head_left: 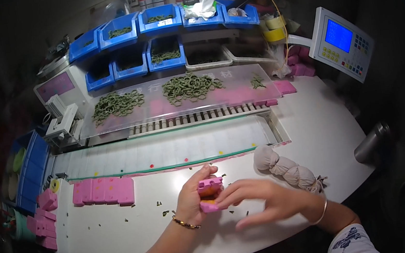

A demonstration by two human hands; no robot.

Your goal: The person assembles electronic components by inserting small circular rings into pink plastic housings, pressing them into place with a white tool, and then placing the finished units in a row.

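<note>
My left hand (189, 199) is closed around a small pink mold block (210, 183) with orange on its inner faces. The block looks parted, with an upper and a lower pink piece and a gap between them. My right hand (265, 198) comes in from the right, fingers stretched out and thumb apart. Its fingertips reach the block's right edge; whether they press on it I cannot tell. Small dark green scraps (165, 213) lie on the white table around my hands. A twisted beige cloth bundle (288, 168) lies just beyond my right hand.
A row of pink blocks (103, 191) sits at left. Beyond the white conveyor (169, 147), a clear sheet (153, 114) bears piles of green rings (191, 87). Blue bins (165, 52) stand behind. A control panel (341, 43) and a dark metal cylinder (372, 142) are at right.
</note>
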